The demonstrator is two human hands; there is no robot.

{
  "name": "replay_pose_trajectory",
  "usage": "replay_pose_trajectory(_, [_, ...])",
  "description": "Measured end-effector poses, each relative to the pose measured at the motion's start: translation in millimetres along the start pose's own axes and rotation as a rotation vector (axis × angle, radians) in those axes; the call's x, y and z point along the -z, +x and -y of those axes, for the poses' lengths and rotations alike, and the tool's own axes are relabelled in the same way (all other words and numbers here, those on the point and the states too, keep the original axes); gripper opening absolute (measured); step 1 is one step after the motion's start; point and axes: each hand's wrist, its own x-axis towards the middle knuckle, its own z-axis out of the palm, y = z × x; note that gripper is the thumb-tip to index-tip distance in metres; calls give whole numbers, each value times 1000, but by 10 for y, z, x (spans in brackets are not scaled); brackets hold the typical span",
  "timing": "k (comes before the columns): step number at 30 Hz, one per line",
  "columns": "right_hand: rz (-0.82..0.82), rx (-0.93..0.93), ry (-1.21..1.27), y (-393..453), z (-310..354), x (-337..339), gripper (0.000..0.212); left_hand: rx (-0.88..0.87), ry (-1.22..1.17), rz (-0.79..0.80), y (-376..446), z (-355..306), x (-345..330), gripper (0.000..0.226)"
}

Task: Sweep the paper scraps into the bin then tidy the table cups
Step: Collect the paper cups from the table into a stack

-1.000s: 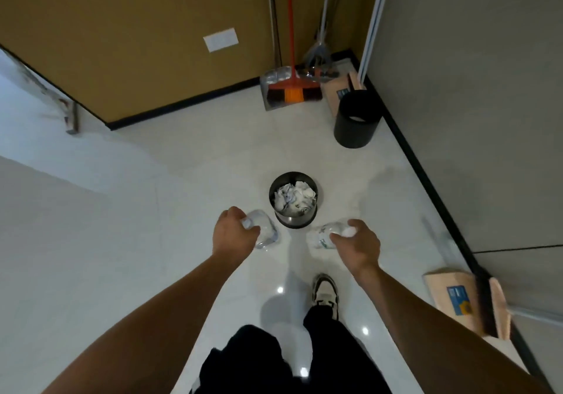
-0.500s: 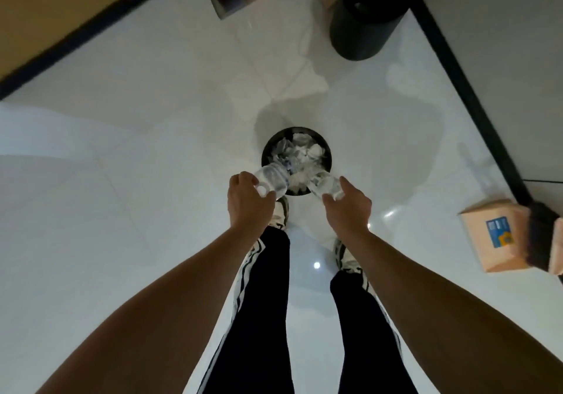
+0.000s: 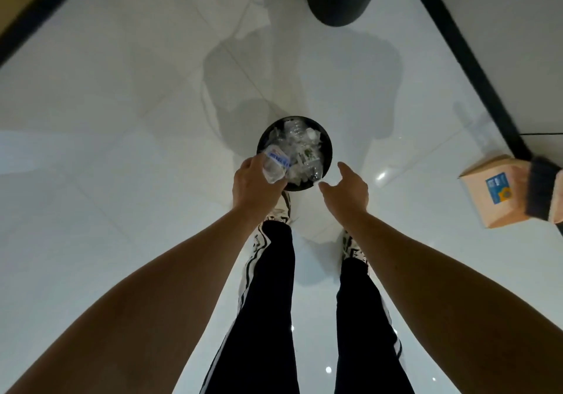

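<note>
left hand [image 3: 256, 185]: grasping clear plastic bottle [image 3: 275, 165] over small black bin [image 3: 326, 153] | right hand [image 3: 345, 188]: released, fingers spread beside bin rim | bin: paper scraps [image 3: 300, 147], floor [image 3: 122, 150]

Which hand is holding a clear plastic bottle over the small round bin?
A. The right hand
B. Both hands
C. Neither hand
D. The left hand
D: the left hand grips a clear plastic bottle above the small round bin, while the right hand is open and holds nothing.
</note>
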Motion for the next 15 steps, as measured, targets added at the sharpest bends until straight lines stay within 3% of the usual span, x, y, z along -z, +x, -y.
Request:
replay_pose_trajectory(8, [-72,21,90,-584,325,787,72,-196,123,50,-95,-841,734,66])
replay_pose_trajectory(15, [-290,18,246,-1448,132,1796,75,-500,176,109,-808,-2133,1067,72])
